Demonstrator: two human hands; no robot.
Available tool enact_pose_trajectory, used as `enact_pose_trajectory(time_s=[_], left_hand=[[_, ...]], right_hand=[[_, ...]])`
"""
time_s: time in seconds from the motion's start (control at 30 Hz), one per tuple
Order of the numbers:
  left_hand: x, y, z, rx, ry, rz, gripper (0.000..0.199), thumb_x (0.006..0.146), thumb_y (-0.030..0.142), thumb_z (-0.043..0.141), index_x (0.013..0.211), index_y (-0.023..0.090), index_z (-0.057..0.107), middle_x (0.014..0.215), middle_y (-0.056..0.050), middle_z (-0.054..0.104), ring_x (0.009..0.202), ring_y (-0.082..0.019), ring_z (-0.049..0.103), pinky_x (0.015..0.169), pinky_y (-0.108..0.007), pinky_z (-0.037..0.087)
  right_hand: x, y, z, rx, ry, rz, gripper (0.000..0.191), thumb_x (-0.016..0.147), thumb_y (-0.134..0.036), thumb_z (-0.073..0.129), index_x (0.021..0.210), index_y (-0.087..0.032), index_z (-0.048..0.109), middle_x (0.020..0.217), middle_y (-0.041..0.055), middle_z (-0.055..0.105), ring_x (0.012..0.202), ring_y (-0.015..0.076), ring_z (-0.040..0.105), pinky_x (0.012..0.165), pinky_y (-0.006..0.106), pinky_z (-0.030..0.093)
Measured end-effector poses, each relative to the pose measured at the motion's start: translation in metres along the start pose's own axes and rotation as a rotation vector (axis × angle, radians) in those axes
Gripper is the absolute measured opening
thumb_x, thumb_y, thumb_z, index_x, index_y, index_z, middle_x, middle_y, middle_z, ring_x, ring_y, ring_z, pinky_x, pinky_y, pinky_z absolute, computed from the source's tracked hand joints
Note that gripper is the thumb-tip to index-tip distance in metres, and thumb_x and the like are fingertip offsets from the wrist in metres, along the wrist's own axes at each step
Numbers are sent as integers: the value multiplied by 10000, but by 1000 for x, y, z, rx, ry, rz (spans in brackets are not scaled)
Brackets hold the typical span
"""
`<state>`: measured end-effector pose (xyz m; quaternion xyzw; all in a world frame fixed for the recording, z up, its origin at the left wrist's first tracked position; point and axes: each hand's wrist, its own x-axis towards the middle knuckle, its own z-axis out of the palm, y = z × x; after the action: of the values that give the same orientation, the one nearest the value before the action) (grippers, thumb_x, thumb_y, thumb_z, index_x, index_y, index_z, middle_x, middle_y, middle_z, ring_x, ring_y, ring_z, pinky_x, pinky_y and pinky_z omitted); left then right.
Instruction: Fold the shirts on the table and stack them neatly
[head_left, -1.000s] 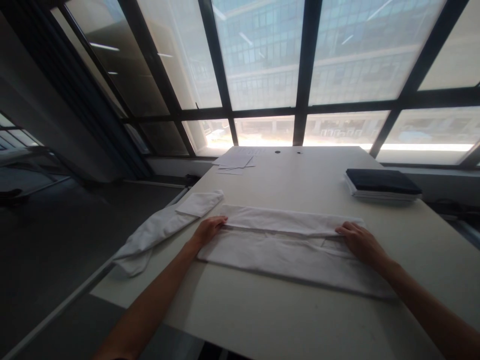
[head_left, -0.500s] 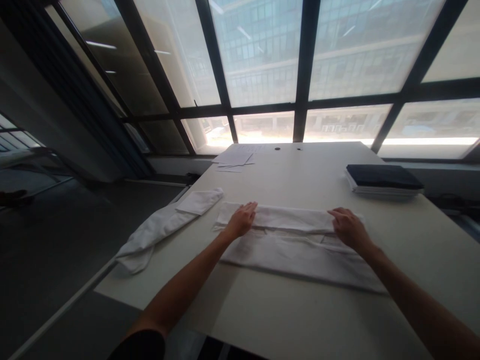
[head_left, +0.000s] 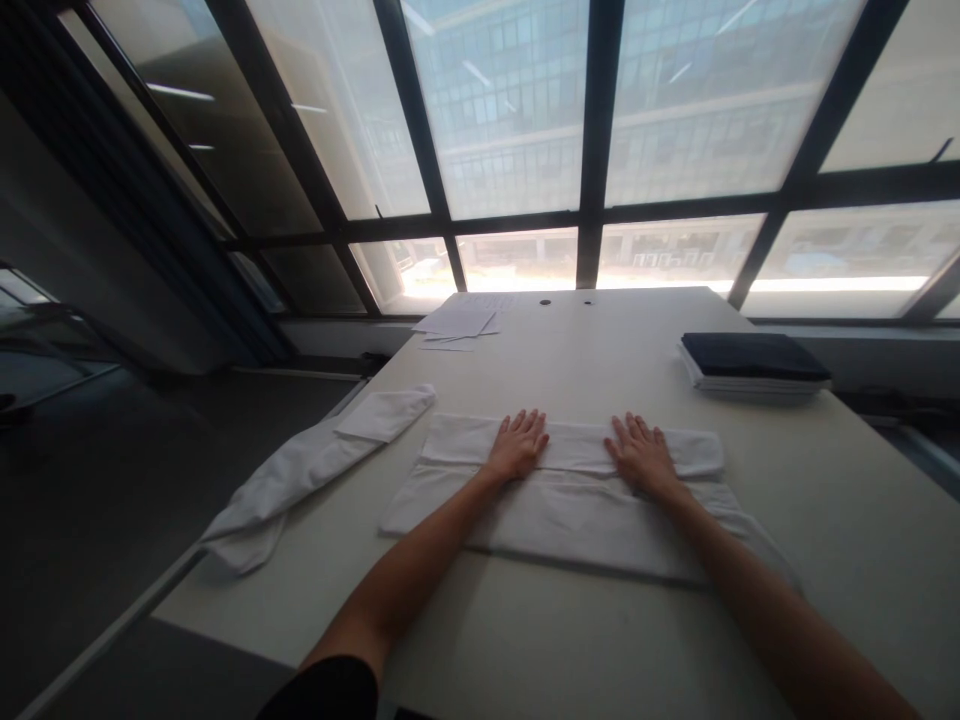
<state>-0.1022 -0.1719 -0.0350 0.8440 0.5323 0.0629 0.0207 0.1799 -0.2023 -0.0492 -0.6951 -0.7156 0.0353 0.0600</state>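
I'm running this one remotely through the head cam, and I'm using the long white fabric cloth (head_left: 570, 518) as my landmark. It's lying flat on the smooth white tabletop (head_left: 592, 370), right under both hands. The left hand (head_left: 519, 447) is resting palm down left of the cloth's middle, and the right hand (head_left: 641, 455) is resting palm down right of the middle. On both, the fingers are lying extended and slightly spread over the fabric; I'm not seeing them pinch anything.

Progress-wise, I'm guessing it's partway along. The cloth's far side is forming a fairly straight folded band (head_left: 577, 445), so I'm calling that fold done. The near part is showing shallow wrinkles, and its near right corner is poking out at a slant past the band's end, so I'm reckoning that bit is what's left to square up.

Left of the cloth, a rumpled white fabric piece (head_left: 300, 475) is lying at an angle, apart from it. Beyond the cloth and off to its right, a neat stack with a dark top and white layers (head_left: 754, 365) is sitting flat. Beyond it to the left, some loose white paper sheets (head_left: 459, 322) are overlapping.
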Motion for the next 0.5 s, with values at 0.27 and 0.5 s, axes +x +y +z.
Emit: enact_pose_trajectory(time_s=[0.27,0.5], left_hand=[[-18,-79,-7,24,-24,-173,623,1053,487,195,1591,183,280,1651,-108,254,1528,-314,209,1216,-561,186],[-42,-131,-13,70,5,-277,587,1047,432,270,1569,169,331,1640,-144,276,1521,-315,231,1215,-540,192]], right_hand=[[-13,81,-3,-109,45,159,665,1026,-521,217,1577,-164,322,1636,171,282,1521,294,201,1197,548,143],[-16,91,-6,-64,33,236,690,1018,-535,181,1582,-160,311,1652,169,238,1532,294,156,1181,581,178]])
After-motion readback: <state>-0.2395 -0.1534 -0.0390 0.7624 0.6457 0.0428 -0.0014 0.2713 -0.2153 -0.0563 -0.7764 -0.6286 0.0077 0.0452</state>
